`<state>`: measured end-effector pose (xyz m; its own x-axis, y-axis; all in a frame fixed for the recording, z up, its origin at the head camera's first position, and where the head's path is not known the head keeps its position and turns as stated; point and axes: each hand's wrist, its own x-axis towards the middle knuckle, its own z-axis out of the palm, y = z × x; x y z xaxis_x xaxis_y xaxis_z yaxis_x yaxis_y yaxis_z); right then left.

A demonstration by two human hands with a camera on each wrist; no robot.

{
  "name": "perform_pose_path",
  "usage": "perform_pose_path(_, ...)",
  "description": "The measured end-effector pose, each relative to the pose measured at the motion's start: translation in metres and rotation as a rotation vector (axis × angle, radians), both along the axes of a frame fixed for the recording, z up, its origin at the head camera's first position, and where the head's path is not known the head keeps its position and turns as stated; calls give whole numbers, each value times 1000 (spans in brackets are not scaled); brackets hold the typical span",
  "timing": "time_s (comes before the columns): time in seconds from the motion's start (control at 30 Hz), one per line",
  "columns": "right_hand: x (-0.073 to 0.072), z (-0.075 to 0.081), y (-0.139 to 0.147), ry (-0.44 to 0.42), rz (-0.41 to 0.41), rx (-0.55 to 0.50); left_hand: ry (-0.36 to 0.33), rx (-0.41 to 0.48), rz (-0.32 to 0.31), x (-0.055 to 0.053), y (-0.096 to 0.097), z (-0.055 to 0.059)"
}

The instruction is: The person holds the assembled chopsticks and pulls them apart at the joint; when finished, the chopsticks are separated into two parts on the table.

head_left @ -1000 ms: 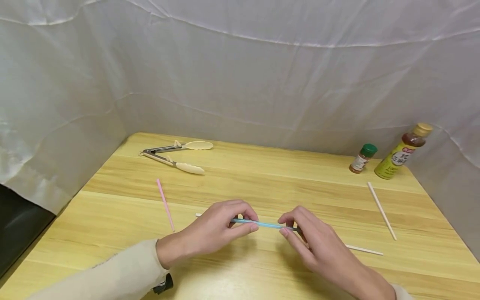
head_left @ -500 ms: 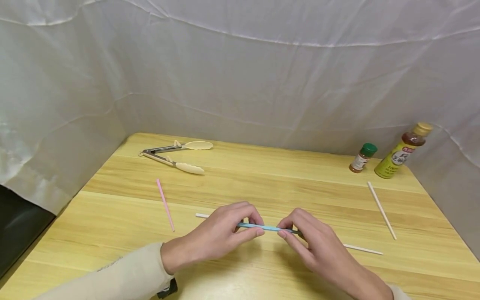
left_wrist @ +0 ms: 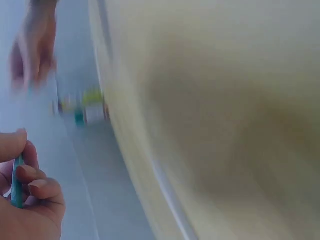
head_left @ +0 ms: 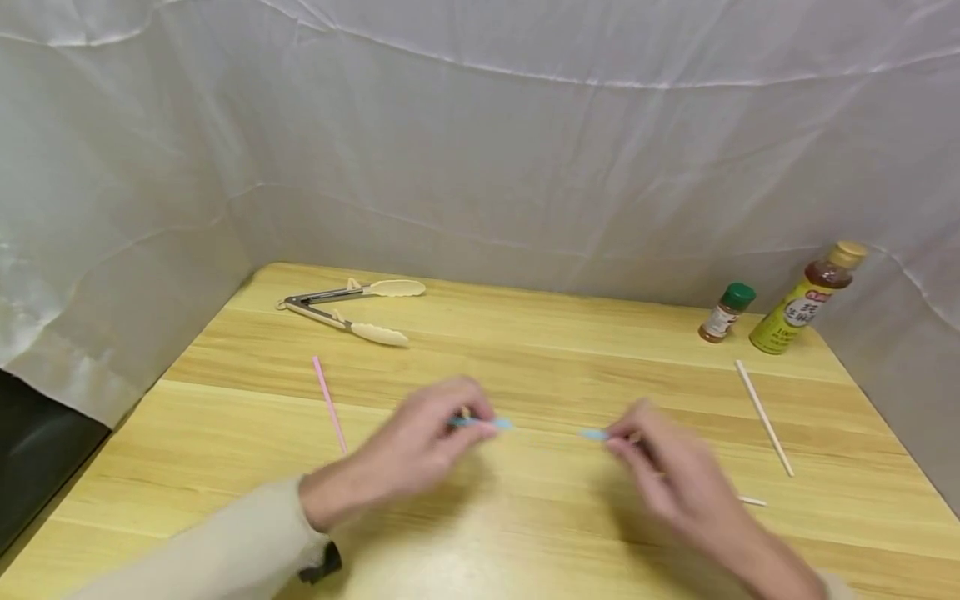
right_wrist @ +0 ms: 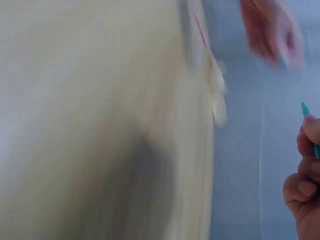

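My left hand [head_left: 416, 442] pinches a short blue stick piece [head_left: 504, 423] between thumb and fingers, its end poking out to the right. My right hand [head_left: 686, 479] pinches a second blue stick piece [head_left: 592, 434], which points left. A gap separates the two ends, and both hands are held over the wooden table [head_left: 540, 533]. Curled fingers surround the teal-looking piece [left_wrist: 17, 185] in the left wrist view. In the right wrist view, the tip of the other piece [right_wrist: 304, 108] sticks out past the thumb. The rest of each piece is hidden by the fingers.
A pink stick [head_left: 328, 402] lies at left, below the spread tongs [head_left: 345, 310]. At right are a white stick [head_left: 763, 417], a green-capped spice jar [head_left: 726, 314] and a sauce bottle [head_left: 806, 300]. Another white stick's end [head_left: 752, 502] shows beside the right hand.
The hands were close together on one blue stick; they have moved apart, each with a separate piece. The white stick end behind the left hand no longer shows.
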<state>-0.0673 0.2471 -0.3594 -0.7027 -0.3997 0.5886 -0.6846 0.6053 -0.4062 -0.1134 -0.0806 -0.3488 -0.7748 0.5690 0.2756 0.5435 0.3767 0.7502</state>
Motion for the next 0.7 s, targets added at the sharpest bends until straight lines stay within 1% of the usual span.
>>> perform_pose_path(0.07,0,1,26,-34,-116,-34,-48,7,93,-10,-17,1)
perform_pose_path(0.1,2,2,39,-71,-173,-47,-61,0,130,-15,-26,1)
perform_pose_path(0.13,3,2,50,-105,-216,-57,-73,-15,155,-18,-33,0)
perform_pose_path(0.2,4,0,67,-174,-264,-61,-84,-51,163,-25,-43,-3)
perform_pose_path(0.27,3,-3,79,-215,-279,-39,-91,-87,141,-31,-48,-7)
perform_pose_path(0.33,1,-8,87,-227,-269,-24,-96,-116,124,-35,-51,-12)
perform_pose_path(0.5,-4,-22,103,-199,-237,38,-95,-183,104,-44,-53,-21)
perform_pose_path(0.6,-5,-29,112,-201,-243,85,-95,-214,96,-49,-53,-25)
perform_pose_path(0.7,-6,-33,119,-269,-257,111,-94,-238,109,-52,-54,-28)
